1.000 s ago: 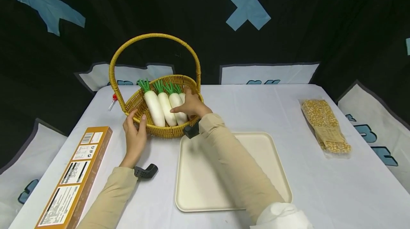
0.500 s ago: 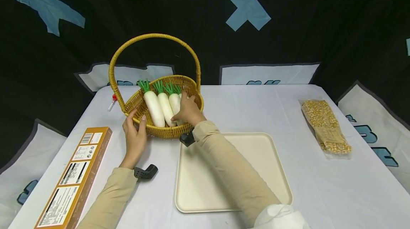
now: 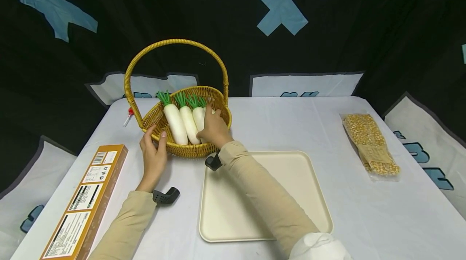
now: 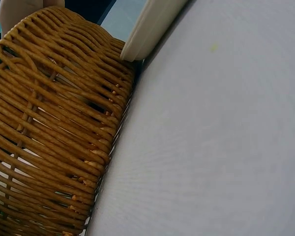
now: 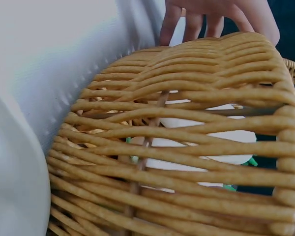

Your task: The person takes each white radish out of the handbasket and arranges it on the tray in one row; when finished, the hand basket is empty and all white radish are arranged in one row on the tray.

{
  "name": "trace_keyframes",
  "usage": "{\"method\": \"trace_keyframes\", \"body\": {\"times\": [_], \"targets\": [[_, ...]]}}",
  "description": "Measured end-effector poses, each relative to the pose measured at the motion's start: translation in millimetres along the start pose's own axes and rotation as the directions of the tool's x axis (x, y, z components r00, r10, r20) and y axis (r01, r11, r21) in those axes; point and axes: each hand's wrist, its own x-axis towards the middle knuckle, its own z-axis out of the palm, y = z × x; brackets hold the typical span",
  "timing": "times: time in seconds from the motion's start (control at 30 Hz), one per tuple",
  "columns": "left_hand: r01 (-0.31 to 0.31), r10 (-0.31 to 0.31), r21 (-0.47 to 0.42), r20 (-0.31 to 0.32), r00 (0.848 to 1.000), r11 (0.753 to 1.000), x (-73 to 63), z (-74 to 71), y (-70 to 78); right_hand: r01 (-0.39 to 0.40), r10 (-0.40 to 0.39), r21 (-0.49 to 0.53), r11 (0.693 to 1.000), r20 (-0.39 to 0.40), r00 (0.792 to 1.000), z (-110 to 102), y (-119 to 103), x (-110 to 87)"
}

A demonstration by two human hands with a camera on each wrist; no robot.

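Observation:
A wicker basket (image 3: 187, 152) with a tall arched handle holds several white radishes (image 3: 176, 124) with green tops, lying side by side. My right hand (image 3: 215, 128) reaches in at the basket's right side and grips the rightmost radish, mostly hidden under the palm. My left hand (image 3: 153, 161) rests at the basket's front left, thumb and fingers spread against the outer wall near the rim. The right wrist view shows the left fingers (image 5: 192, 27) on the far side of the weave, with white radishes (image 5: 233, 142) glimpsed through its gaps.
A cream tray (image 3: 255, 195) lies just in front of the basket, under the right forearm. An orange box (image 3: 87, 199) with labels lies at the left. A bag of corn kernels (image 3: 369, 142) is far right. A small red-topped item (image 3: 129, 115) lies behind left.
My right hand has shifted slightly left and closed in over the rightmost radish, covering more of it. The left hand and the basket stay where they were.

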Motion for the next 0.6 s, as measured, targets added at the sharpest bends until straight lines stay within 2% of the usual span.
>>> {"method": "trace_keyframes", "body": {"times": [0.2,0.6], "targets": [[0.009,-0.009,0.005,0.004,1.000,1.000,-1.1,-0.4,0.7,0.024,-0.024,0.012,1.000,0.006,1.000,-0.4,1.2,-1.6],[0.011,-0.011,0.004,0.014,1.000,1.000,-0.8,-1.1,1.5,0.107,-0.108,0.018,0.994,0.070,0.992,-4.4,4.1,1.7]]}}
